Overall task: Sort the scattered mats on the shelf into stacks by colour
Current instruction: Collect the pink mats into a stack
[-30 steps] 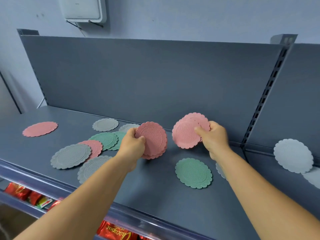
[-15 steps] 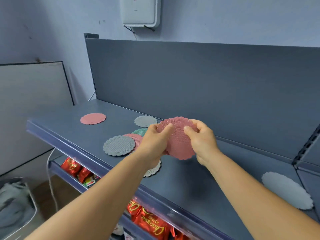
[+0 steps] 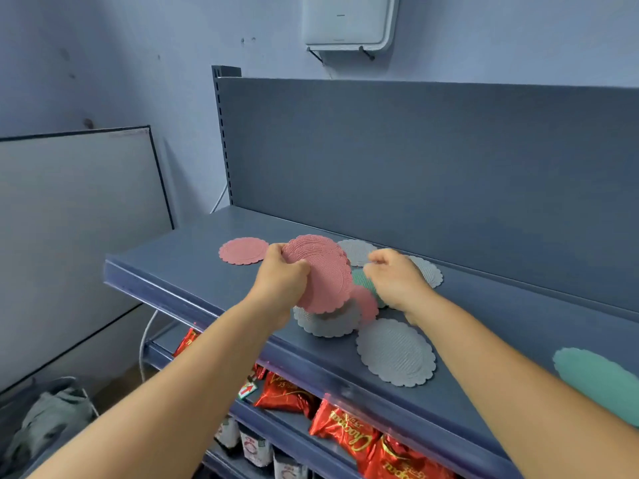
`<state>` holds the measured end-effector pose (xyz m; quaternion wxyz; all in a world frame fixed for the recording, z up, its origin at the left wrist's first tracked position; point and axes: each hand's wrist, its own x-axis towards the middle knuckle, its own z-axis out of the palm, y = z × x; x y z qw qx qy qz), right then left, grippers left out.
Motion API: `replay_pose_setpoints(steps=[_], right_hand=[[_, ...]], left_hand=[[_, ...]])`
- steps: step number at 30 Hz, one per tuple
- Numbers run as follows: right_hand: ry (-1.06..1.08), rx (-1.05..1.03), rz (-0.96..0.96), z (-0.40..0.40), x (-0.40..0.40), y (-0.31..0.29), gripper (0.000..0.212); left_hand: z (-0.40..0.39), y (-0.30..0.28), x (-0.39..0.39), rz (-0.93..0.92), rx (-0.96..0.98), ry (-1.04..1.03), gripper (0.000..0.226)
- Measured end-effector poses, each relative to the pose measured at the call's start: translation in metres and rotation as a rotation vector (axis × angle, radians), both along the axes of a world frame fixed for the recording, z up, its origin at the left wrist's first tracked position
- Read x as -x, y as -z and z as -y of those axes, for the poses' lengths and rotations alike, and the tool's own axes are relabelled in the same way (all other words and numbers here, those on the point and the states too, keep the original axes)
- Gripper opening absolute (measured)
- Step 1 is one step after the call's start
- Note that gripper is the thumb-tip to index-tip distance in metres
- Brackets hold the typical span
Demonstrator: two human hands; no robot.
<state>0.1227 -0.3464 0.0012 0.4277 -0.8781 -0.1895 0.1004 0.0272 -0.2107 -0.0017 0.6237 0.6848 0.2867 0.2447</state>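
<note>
Several round pink scalloped mats (image 3: 316,273) sit gripped in my left hand (image 3: 281,280); my right hand (image 3: 397,280) hovers loosely curled, holding nothing.

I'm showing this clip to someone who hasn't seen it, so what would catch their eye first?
Probably the pink mats that the left hand grips above the shelf, mid-frame. The right hand hangs beside them, fingers curled, over a jumble of grey, green and pink mats. Below the shelf, shiny red snack packets stand out.
</note>
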Motion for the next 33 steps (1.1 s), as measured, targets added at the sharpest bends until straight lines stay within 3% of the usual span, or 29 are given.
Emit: replay_pose_setpoints(steps=[5,7,9,11,13,18,24,28,33], right_hand=[[0.048,0.400,0.079,-0.013,0.003,0.007,0.045],[0.072,0.429,0.080,-0.018,0.005,0.003,0.011],[0.057,0.448,0.045,-0.022,0.008,0.000,0.024],[0.059,0.470,0.037,-0.024,0.010,-0.003,0.004],[0.088,0.476,0.002,-0.023,0.007,-0.001,0.031],[0.172,0.260,0.038,-0.020,0.005,0.001,0.006],[0.291,-0.049,0.277,-0.038,-0.003,-0.010,0.005],[0.201,-0.209,0.095,-0.079,-0.005,-0.012,0.011],[0.053,-0.225,-0.112,-0.141,-0.005,-0.006,0.018]], left_hand=[[-0.047,0.010,0.004,-0.035,0.006,0.021,0.017],[-0.057,0.015,0.005,-0.055,0.026,0.056,0.021],[-0.063,0.018,0.005,-0.072,0.045,0.093,0.022],[-0.067,0.020,0.005,-0.073,0.054,0.127,0.023],[-0.070,0.020,0.005,-0.060,0.054,0.152,0.026],[-0.077,0.016,0.007,-0.013,0.069,0.201,0.023],[-0.090,0.013,0.009,-0.028,0.032,0.172,0.032],[-0.109,0.011,0.018,-0.045,0.047,0.078,0.031],[-0.146,0.008,0.032,-0.098,0.050,-0.085,0.027]])
